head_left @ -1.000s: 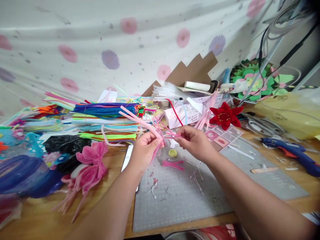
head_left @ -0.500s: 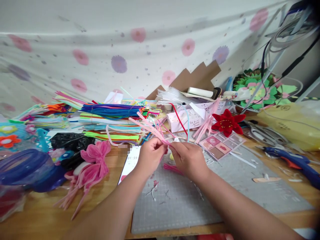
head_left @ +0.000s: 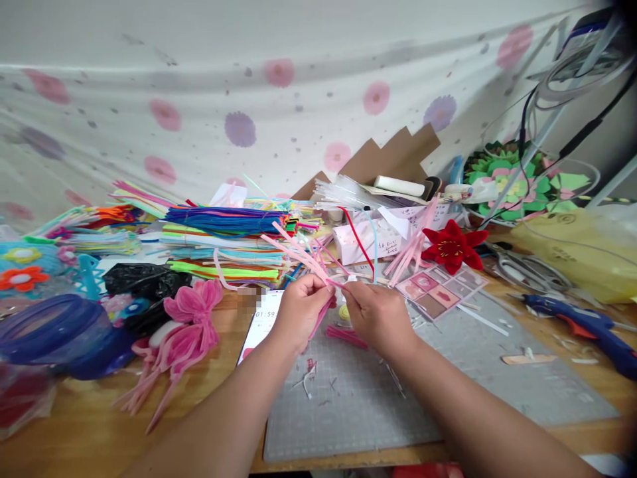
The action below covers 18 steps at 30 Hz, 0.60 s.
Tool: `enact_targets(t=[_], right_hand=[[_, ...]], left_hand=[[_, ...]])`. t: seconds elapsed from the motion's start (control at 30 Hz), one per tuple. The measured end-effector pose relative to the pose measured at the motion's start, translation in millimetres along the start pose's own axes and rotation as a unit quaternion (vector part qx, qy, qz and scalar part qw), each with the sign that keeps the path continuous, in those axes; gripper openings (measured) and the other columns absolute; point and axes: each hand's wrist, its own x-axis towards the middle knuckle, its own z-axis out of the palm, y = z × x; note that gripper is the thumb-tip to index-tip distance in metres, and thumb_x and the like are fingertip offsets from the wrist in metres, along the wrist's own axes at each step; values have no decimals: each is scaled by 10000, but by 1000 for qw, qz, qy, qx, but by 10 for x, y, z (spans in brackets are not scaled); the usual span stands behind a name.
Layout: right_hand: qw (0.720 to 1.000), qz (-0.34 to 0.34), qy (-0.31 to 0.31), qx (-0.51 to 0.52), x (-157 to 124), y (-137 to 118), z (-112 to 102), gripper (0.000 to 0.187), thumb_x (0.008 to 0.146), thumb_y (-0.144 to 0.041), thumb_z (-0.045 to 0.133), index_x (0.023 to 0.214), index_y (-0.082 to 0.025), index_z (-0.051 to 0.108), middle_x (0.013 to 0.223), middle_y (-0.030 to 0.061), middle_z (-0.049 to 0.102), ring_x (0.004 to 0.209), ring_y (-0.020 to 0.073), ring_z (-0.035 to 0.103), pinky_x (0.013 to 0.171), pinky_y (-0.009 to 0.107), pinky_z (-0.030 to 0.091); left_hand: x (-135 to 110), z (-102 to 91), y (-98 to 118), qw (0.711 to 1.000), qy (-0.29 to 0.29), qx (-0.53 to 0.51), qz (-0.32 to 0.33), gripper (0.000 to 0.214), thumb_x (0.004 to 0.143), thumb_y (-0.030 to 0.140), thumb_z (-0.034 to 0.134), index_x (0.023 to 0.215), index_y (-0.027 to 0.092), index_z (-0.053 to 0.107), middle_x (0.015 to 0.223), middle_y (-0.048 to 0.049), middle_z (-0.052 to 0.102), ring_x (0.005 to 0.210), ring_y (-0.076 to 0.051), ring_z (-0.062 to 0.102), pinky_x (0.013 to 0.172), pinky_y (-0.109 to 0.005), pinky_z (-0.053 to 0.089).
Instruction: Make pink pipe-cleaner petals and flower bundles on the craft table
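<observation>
My left hand (head_left: 306, 307) is closed around a bunch of pink pipe cleaners (head_left: 297, 255), whose pale ends fan out up and to the left. A darker pink stem pokes out below that hand. My right hand (head_left: 377, 312) pinches a pink strand at the bunch's right side, close to the left fingertips. Under the right hand, more pink pipe cleaners (head_left: 347, 335) lie on the grey cutting mat (head_left: 358, 411). A finished-looking pink pipe-cleaner flower shape (head_left: 194, 325) rests on the wood to the left.
A phone (head_left: 259, 322) lies left of the mat. Stacked coloured pipe cleaners (head_left: 223, 222) stand behind. Rightward are a red flower (head_left: 454, 245), a makeup palette (head_left: 442, 292), scissors (head_left: 520, 265) and a blue glue gun (head_left: 582, 322). A blue plastic container (head_left: 60, 335) sits far left.
The hands have drawn slightly apart, and a pink strand now shows between their fingertips. The bunch stays in the left hand. The camera view has shifted a little.
</observation>
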Motion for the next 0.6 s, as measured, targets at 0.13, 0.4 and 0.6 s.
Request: enact_targets(t=[0.13,0.4,0.6], right_hand=[[999,-24,-21,-29,1,-14,0,211,786,-119,449,618,-168,566,503,19,563,466,128,494,489,273,213],[973,98,-78,196,42,-44,-33,317,780,-140,491,1087,-170,565,726,27,643,624,154,575,581,244,380],[890,102,-78,438,77,57,-45,431,744,-199,615,1167,-187,537,943,56,601,801,153,561,687,272,470]], left_hand=[[-4,-27,-21,981,43,167,86,142,729,247,606,602,187,584,545,26,564,521,-119,479,526,-220,331],[-26,-8,-10,962,-15,243,125,110,733,176,560,640,196,615,618,17,585,590,-128,485,588,-226,337],[-15,52,17,994,-79,-64,-37,114,701,234,649,661,153,580,612,29,537,580,-99,478,565,-205,362]])
